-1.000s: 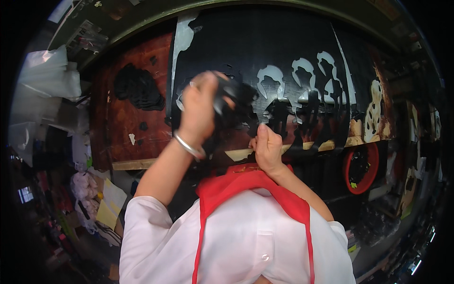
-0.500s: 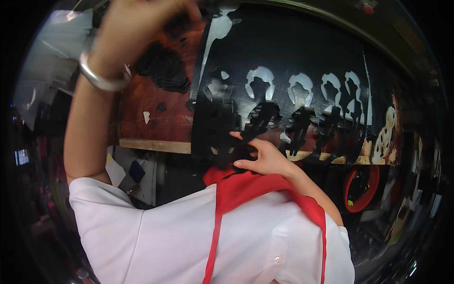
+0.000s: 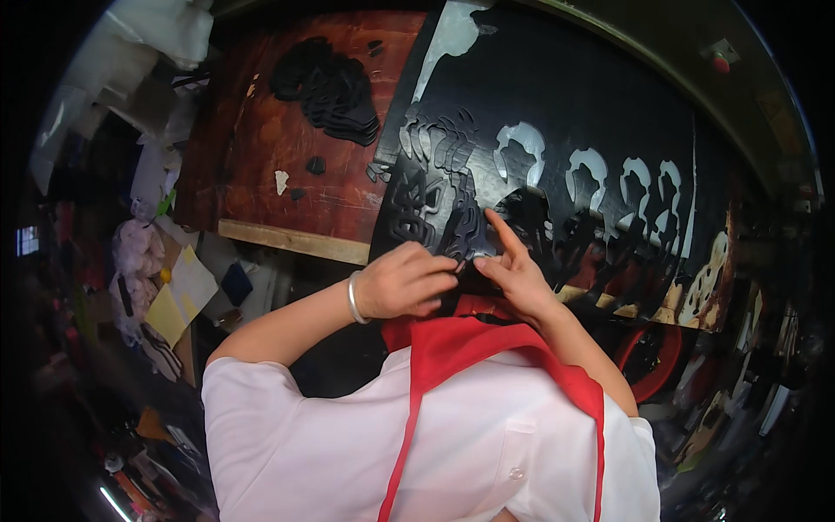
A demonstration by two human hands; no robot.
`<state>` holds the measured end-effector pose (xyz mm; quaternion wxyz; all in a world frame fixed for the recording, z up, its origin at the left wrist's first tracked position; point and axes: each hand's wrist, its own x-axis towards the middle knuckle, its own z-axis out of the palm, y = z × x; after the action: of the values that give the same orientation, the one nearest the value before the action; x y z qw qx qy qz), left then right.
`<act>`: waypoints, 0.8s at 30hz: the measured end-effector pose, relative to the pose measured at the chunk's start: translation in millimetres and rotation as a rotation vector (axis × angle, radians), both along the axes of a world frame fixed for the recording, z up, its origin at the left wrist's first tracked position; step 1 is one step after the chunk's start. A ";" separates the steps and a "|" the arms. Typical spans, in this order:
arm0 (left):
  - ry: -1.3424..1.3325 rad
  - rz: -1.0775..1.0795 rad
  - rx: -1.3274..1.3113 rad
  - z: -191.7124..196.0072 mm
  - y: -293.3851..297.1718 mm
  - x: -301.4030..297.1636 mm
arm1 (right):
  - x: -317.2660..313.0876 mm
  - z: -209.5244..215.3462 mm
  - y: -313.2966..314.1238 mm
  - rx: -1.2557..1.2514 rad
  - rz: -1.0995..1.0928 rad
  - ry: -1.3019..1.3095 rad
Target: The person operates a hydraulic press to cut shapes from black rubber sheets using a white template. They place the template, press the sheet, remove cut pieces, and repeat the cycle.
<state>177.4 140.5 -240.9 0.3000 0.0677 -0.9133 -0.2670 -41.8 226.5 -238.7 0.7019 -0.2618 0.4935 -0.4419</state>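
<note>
A stack of black die-cut sheet material lies at the near edge of the work surface, its cut outlines and slots showing. My left hand, with a silver bangle at the wrist, is at the stack's near edge. Its fingers are curled together, and what lies between the fingertips is too small and dark to name. Just to the right, my right hand rests by the stack with index finger and thumb stretched apart. Its other fingers are partly hidden.
A pile of black cut pieces lies on the red-brown board at left. A black sheet with bright cut-out openings spreads to the right. A red round container stands below the table's right edge. A yellow sheet hangs at left.
My left hand has come down from the far left to the near edge of the stack. My right hand has stayed near the same place; the view has shifted.
</note>
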 end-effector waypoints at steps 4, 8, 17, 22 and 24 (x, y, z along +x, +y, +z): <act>0.150 0.522 0.732 16.1 -8.9 -4.6 | -7.5 44.9 16.0 -0.250 0.063 0.689; 0.424 0.456 1.315 33.8 -20.2 -17.7 | 2.8 68.3 6.2 -0.472 0.019 0.794; 0.259 0.204 1.485 46.7 1.2 -62.3 | 19.8 42.1 -25.3 -0.517 -0.275 0.945; 0.200 0.257 1.535 41.4 -3.1 -76.6 | 2.9 33.7 -21.9 -0.608 -0.324 0.821; 0.279 0.263 1.609 44.8 -5.2 -80.8 | -3.4 28.1 -20.3 -0.659 -0.329 0.806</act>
<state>96.7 135.3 -196.0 0.2993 0.3341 -0.3820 -0.8080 -45.3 206.2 -210.6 0.2595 -0.5358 0.5931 -0.5420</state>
